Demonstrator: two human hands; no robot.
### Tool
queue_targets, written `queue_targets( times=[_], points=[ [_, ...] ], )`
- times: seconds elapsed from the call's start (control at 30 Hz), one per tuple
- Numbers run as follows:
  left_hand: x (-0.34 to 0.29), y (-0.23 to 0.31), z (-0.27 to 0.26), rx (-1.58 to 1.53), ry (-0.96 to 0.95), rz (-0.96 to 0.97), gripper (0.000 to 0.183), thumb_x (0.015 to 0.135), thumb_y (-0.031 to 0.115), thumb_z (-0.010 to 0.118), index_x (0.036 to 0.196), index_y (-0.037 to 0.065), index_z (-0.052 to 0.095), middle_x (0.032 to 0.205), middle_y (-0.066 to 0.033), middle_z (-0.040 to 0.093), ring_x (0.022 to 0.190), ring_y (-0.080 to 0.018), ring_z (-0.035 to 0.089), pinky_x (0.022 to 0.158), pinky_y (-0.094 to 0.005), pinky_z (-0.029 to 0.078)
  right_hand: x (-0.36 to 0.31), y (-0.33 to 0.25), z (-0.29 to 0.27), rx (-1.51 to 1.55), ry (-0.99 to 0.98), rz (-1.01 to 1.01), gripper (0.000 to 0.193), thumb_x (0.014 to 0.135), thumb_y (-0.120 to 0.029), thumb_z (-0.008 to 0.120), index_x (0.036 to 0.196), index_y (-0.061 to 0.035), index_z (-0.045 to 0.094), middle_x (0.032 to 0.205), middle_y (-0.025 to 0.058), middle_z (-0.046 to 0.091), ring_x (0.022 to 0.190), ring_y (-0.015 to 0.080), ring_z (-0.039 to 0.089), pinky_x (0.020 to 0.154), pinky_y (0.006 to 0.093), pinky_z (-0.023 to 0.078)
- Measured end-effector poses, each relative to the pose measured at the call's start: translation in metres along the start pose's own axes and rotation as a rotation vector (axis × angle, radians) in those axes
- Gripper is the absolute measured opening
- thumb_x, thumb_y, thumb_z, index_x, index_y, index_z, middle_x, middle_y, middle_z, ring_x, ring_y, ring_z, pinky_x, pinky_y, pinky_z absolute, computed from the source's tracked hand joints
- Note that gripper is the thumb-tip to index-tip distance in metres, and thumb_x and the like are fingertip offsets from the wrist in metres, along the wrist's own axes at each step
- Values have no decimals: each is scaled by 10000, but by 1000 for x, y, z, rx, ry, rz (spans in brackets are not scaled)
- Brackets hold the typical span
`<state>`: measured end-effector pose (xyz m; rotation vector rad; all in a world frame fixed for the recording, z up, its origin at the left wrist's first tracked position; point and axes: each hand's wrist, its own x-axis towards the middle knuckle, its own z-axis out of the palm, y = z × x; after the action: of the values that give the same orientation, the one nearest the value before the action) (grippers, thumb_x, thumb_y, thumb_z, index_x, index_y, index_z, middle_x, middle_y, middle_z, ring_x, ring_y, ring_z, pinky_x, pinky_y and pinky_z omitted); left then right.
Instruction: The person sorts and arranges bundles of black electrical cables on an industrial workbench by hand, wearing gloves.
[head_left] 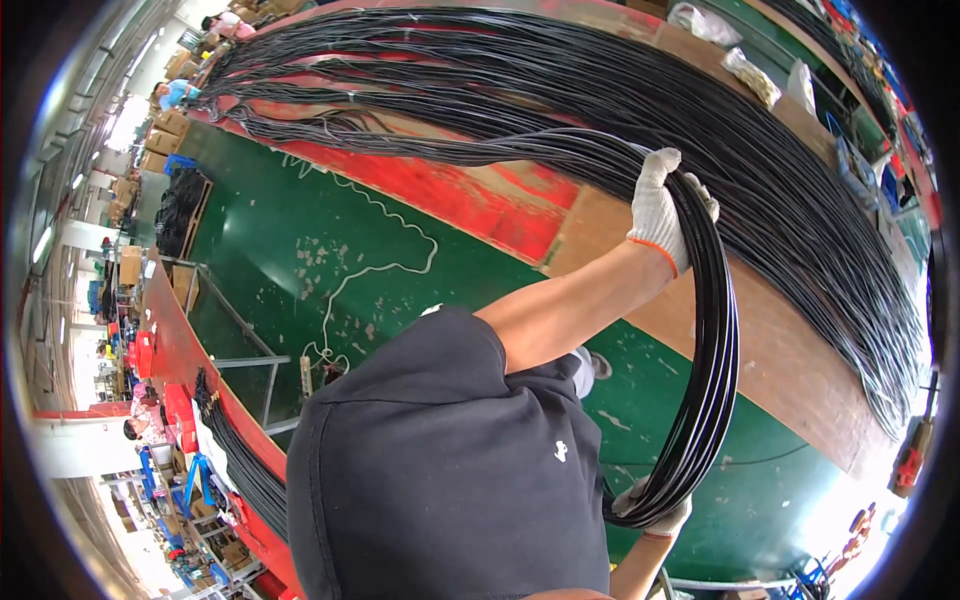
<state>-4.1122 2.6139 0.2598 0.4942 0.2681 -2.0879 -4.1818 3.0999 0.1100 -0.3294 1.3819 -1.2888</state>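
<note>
This looks like a big workshop or factory where wires are worked on. A very long bench (505, 215) with red and brown parts has lots and lots of black wires (560, 75) on it. The green floor (260, 245) is shiny, with worn spots. Brown boxes (172, 138) are piled far away, bright lights (42, 245) hang up high, and other people (178, 92) are around the room.
</note>
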Motion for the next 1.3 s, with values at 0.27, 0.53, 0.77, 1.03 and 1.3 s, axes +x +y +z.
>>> queue_targets(
  times=[0.27,0.53,0.77,1.03,1.3],
  points=[
    [44,-196,8,188,12,-51,258,899,335,703,778,167,549,637,-74,593,534,-281,607,521,-441,525,-38,-108,-109,684,389,239,439,1044,-325,530,1102,88,668,831,264,734,690,412,721,611,519,605],
    [64,-299,-13,558,-125,9,508,904,483,551,724,15,636,677,-194,639,622,-372,615,621,-483,534,-27,-178,-295,409,-94,290,646,1134,-502,439,1244,84,689,1039,193,768,926,262,749,835,353,603],
    [57,-446,-8,530,-135,11,498,853,496,573,793,2,573,743,-193,605,701,-339,602,678,-457,525,-50,-201,-488,91,-449,-5,808,938,-709,696,1220,48,690,1040,134,760,950,199,720,841,343,581],
    [53,-609,-2,497,79,168,400,820,390,622,791,0,537,753,-176,549,693,-352,577,658,-479,517,-93,-244,-682,140,-502,236,781,912,-622,783,1326,27,649,1095,117,753,940,183,713,811,331,604],
    [127,-738,-61,524,61,95,265,832,308,601,809,63,505,710,-145,574,644,-375,606,660,-534,563,-99,-270,-866,-97,-520,299,810,670,-644,922,1086,30,751,925,136,769,836,238,738,733,372,607]
  ],
)
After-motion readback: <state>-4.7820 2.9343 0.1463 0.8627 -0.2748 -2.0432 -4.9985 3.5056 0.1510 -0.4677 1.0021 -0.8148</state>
